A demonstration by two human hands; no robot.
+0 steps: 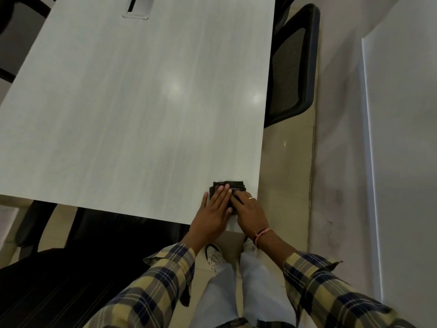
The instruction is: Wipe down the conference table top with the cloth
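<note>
At near right table [132, 102] corner, folded dark cloth [228, 185] is pressed flat by left hand [212, 214] & right hand [250, 209]; soft, light, prob. best held on top.

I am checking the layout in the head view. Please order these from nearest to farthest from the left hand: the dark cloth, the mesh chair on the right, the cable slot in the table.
1. dark cloth, under the left hand, near table corner.
2. mesh chair, right of the table.
3. cable slot, far end of the table top.

one cloth [228, 185], two hands [211, 216] [250, 213]
</note>
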